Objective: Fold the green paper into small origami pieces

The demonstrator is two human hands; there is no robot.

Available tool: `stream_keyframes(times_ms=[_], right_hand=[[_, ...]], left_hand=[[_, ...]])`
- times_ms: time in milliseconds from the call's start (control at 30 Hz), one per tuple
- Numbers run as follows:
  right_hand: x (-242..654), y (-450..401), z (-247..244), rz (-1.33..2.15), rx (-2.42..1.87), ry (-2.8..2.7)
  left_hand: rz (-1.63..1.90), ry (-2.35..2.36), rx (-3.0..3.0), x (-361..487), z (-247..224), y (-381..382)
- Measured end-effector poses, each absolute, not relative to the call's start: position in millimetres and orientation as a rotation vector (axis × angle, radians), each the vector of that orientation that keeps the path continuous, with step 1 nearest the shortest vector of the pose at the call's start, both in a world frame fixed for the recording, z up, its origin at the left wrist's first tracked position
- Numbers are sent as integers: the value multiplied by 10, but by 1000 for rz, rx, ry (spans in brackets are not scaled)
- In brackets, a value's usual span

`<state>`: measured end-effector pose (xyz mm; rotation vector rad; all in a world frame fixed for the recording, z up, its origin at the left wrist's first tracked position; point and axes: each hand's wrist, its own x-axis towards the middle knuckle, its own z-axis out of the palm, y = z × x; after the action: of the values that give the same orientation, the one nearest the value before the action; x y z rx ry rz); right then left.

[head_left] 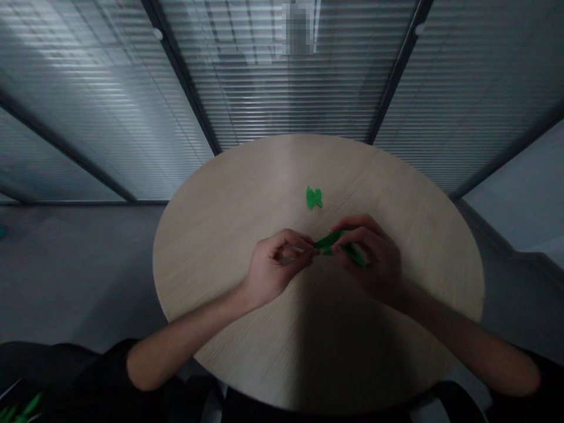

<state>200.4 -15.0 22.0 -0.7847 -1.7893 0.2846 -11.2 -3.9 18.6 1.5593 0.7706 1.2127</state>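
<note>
A folded strip of green paper (329, 240) is held between my two hands above the middle of the round table. My left hand (275, 264) pinches its left end between thumb and fingertips. On the other side, my right hand (372, 255) grips the paper with thumb and curled fingers, which hide part of it; a green end shows below those fingers. Just beyond my hands, a small green butterfly-shaped paper piece (314, 198) lies flat on the tabletop, touched by neither hand.
The round light-wood table (211, 217) stands close to glass partitions with blinds (291, 100). Dark frame posts run between the panes. Green leaves (29, 408) show at the bottom left corner. A dark shadow falls across the table's near part.
</note>
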Motion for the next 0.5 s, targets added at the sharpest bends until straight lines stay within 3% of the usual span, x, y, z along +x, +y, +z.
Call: stream_keyframes(times_ms=[233,500], right_hand=[[2005,-162,218,519,-844,-1708],[1999,-158,228,417,-801,-1786]], left_hand=[[1208,747,1509,-109,185,-59],[1113,776,1484,-76,216,-52]])
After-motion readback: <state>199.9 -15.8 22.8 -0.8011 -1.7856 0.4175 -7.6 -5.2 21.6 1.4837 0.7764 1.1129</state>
